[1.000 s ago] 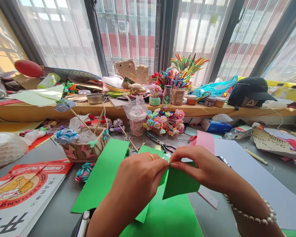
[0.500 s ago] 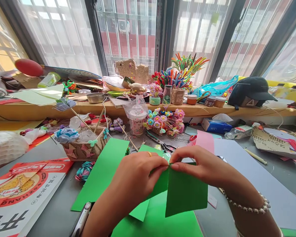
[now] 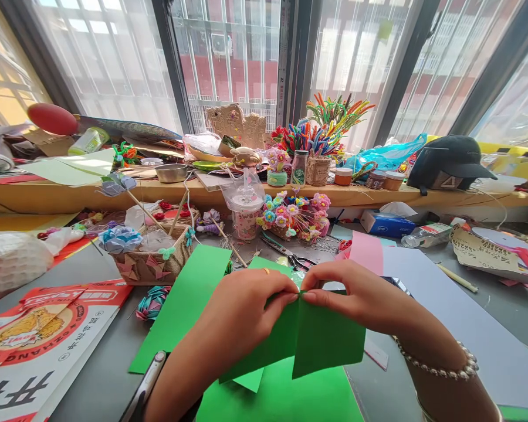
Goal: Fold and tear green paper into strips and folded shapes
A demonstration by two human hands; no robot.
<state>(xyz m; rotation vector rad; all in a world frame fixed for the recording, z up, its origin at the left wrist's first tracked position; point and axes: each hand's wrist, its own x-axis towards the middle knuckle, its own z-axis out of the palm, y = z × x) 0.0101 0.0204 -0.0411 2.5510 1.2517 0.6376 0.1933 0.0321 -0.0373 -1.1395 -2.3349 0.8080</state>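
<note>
A piece of green paper hangs upright in front of me, pinched at its top edge by both hands. My left hand, with a ring and a watch, has its thumb and fingertips closed on the paper near the middle. Right beside those fingertips, my right hand pinches the same edge, thumb in front. A line runs down the paper between the hands; whether it is a crease or a tear I cannot tell. Beneath lies a larger green sheet. Another long green strip lies to the left.
Scissors lie beyond the hands, near crocheted flowers and a lidded cup. A cardboard box with paper flowers stands left, a printed bag nearer. White paper and a tissue box are right.
The held green paper has shifted slightly: its right part has swung back and up a little, and more of its left part shows under my left hand. Both hands keep their pinch.
</note>
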